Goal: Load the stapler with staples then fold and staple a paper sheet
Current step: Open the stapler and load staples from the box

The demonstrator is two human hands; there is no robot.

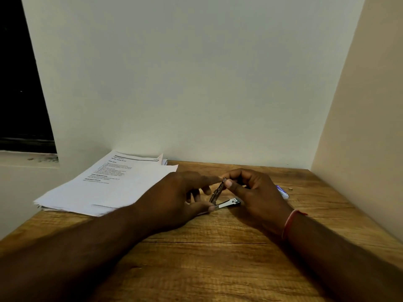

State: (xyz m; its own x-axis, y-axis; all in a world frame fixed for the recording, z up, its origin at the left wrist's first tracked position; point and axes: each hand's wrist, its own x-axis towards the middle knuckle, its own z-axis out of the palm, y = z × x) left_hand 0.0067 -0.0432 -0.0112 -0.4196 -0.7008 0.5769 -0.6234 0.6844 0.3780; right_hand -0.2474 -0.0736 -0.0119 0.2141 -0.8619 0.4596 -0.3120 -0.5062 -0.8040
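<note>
A small metal stapler (226, 203) lies on the wooden desk (218, 247), swung open in a V: its base flat, its upper arm (219, 190) raised. My left hand (174, 199) holds the hinge end, thumb at the base and forefinger stretched to the tip of the raised arm. My right hand (255, 192) pinches that tip between thumb and fingers. A stack of white paper sheets (109, 186), the top one printed, lies at the desk's back left. A small white and purple box (283, 192) peeks out behind my right hand.
A pale wall stands close behind the desk and a beige wall on the right. A dark window (19, 83) with a sill is at the left. A tiny scrap (290, 188) lies near the box. Bare wood stretches towards me.
</note>
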